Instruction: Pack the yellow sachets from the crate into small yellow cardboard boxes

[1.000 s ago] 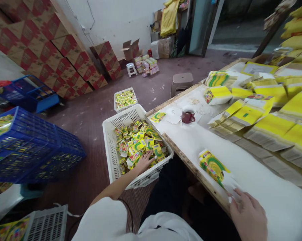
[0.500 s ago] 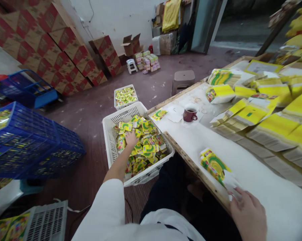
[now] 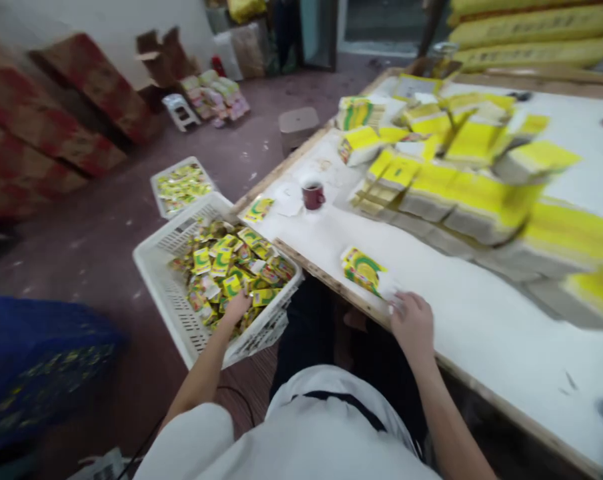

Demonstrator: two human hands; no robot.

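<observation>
My left hand (image 3: pixel 237 308) reaches down into a white plastic crate (image 3: pixel 167 293) heaped with small yellow and green sachets (image 3: pixel 229 261); its fingers are buried among them and blurred. My right hand (image 3: pixel 412 325) rests at the near edge of the white table (image 3: pixel 491 327), fingers curled on the corner of a stack of flat yellow-green packets (image 3: pixel 362 269). Whether the left hand holds any sachet is hidden.
Stacks of yellow bags (image 3: pixel 476 180) cover the table's far side, with a dark red cup (image 3: pixel 313 195) near its left corner. A smaller white crate of sachets (image 3: pixel 180 187), red-brown cartons (image 3: pixel 56 113), a stool (image 3: pixel 295 125) and a blue crate (image 3: pixel 36 360) stand on the floor.
The view has swung right and blurred. My left hand drew back from the crate's far side to its near side. My right hand stays on the packet stack.
</observation>
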